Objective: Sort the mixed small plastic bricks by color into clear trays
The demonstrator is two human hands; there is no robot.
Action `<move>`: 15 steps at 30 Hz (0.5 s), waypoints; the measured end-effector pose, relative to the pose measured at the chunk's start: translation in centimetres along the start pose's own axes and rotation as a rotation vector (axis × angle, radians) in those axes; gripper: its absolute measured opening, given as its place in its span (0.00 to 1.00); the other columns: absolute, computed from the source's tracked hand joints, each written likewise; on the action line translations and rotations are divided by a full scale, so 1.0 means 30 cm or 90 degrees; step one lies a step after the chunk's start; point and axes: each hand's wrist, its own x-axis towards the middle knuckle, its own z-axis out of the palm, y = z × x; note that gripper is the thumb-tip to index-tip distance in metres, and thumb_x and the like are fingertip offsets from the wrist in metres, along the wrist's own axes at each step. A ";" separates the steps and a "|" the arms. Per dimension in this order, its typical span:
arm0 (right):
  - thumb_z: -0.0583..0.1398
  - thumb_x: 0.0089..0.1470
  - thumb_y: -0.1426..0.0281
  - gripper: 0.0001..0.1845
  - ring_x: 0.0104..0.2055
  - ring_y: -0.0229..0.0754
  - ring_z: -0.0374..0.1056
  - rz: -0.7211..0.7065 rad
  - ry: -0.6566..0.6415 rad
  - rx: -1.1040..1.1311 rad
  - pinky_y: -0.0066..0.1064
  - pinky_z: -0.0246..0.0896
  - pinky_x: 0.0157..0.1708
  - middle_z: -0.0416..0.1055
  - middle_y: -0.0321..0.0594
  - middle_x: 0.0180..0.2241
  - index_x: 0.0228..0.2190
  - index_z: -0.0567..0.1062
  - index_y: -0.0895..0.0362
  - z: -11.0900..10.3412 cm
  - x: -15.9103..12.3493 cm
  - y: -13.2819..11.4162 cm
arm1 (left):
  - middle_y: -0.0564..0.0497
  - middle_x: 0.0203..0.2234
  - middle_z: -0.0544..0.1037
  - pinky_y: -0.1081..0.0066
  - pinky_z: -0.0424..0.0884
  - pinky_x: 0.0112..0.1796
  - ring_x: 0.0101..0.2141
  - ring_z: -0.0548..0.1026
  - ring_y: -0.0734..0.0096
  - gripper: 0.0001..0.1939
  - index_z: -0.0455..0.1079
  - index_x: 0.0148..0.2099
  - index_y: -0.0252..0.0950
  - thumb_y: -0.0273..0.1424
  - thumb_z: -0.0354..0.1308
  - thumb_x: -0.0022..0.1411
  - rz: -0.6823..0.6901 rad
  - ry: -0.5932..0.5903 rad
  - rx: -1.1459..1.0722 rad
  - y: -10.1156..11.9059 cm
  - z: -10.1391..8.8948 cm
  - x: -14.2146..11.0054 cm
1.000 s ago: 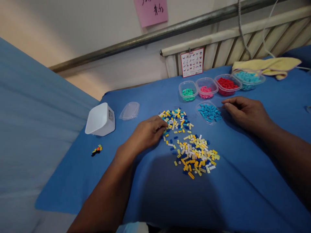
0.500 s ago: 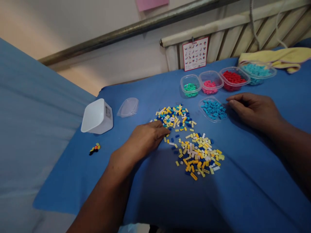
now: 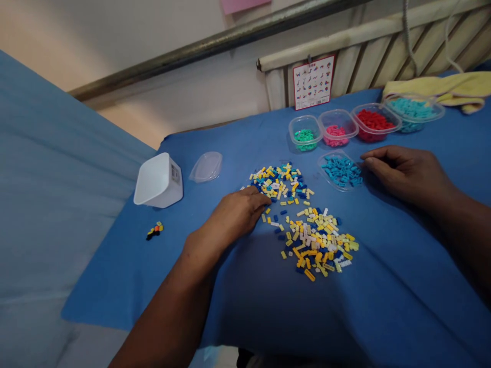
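Holding toy bricks of green, pink, red and light blue, four clear tubs stand beyond the shallow clear tray of blue bricks. Your left hand bends palm-down at the edge of the upper mixed-brick pile; your half-curled right hand lies beside the tray. I cannot tell whether either grips anything.

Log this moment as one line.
left hand: at upper mixed-brick pile, grip hidden | right hand: beside clear tray of blue bricks, contact unclear | rear: pink-brick tub
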 end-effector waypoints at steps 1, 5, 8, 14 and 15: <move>0.65 0.59 0.59 0.18 0.38 0.49 0.79 0.001 0.001 0.000 0.38 0.71 0.41 0.88 0.47 0.38 0.43 0.89 0.55 0.000 0.000 0.001 | 0.43 0.48 0.84 0.60 0.80 0.51 0.50 0.84 0.55 0.15 0.82 0.58 0.39 0.29 0.55 0.80 -0.003 -0.003 -0.004 0.000 0.004 0.004; 0.65 0.57 0.54 0.22 0.37 0.51 0.80 -0.016 0.012 -0.003 0.40 0.73 0.39 0.88 0.46 0.38 0.43 0.90 0.54 0.006 0.006 0.020 | 0.42 0.50 0.84 0.57 0.80 0.52 0.51 0.84 0.53 0.15 0.80 0.58 0.37 0.30 0.53 0.81 -0.021 -0.020 0.019 0.014 -0.003 0.009; 0.64 0.56 0.51 0.24 0.37 0.53 0.81 -0.021 0.021 0.007 0.41 0.73 0.38 0.88 0.45 0.37 0.42 0.90 0.54 0.015 0.011 0.037 | 0.42 0.49 0.84 0.57 0.79 0.49 0.49 0.83 0.53 0.13 0.79 0.58 0.37 0.30 0.56 0.79 -0.027 0.004 0.006 0.032 -0.012 0.010; 0.65 0.59 0.54 0.21 0.39 0.52 0.82 -0.026 0.019 0.033 0.40 0.73 0.39 0.89 0.46 0.41 0.43 0.90 0.55 0.023 0.015 0.035 | 0.49 0.41 0.82 0.64 0.75 0.46 0.42 0.81 0.65 0.09 0.79 0.53 0.37 0.26 0.62 0.74 -0.011 0.139 -0.177 0.035 0.017 0.026; 0.65 0.60 0.55 0.21 0.39 0.52 0.81 -0.028 0.018 0.039 0.40 0.73 0.39 0.89 0.46 0.40 0.43 0.90 0.55 0.024 0.016 0.034 | 0.49 0.41 0.82 0.64 0.75 0.46 0.42 0.80 0.65 0.09 0.79 0.53 0.37 0.26 0.62 0.74 -0.005 0.158 -0.192 0.030 0.025 0.030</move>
